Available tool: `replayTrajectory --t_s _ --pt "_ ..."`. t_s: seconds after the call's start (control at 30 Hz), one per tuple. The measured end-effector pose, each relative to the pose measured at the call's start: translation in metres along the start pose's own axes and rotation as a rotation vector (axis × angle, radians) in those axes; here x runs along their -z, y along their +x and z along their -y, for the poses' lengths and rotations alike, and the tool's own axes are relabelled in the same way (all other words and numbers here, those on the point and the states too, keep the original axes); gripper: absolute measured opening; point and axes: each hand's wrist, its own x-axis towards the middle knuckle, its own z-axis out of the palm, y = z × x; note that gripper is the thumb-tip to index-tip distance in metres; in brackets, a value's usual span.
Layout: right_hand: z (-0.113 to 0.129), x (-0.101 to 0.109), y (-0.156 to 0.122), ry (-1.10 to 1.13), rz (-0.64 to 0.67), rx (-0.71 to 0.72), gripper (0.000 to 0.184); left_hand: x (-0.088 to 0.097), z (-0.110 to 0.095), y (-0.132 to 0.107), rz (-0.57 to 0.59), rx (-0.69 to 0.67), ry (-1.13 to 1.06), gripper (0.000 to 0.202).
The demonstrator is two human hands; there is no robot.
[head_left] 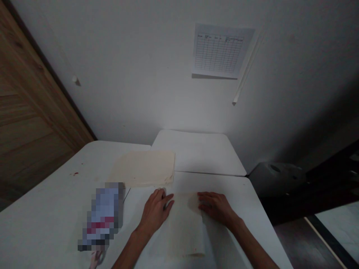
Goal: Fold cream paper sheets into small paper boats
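Observation:
A thin, pale cream rectangular sheet point(185, 224) lies lengthwise on the white table in front of me. Its near edge is slightly raised and carries a small reddish spot. My left hand point(157, 207) rests at the sheet's far left corner, thumb and forefinger apart, the tips by its edge. At the far right corner is my right hand point(214, 205), its fingers stretched onto the sheet's edge with a gap above the thumb. Beyond my left hand lies a stack of similar cream sheets point(146, 168) with uneven edges.
A blurred-out blue and white object point(102, 215) lies left of my left arm. White tables point(196, 151) join with narrow seams against the wall. A printed chart point(220, 52) hangs there. A wooden door point(30, 93) stands left; a grey plastic container point(273, 177) sits right.

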Motion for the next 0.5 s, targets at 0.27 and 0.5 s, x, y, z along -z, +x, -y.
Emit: replayTrajectory --t_s 0.27,0.5 --pt "0.004 0.006 -0.006 -0.112 0.134 -0.029 0.051 0.005 0.011 -0.005 0.064 -0.063 -0.015 0.036" --pt "0.001 0.004 -0.012 -0.137 0.155 -0.007 0.064 0.014 0.016 -0.011 0.149 -0.104 -0.046 0.060"
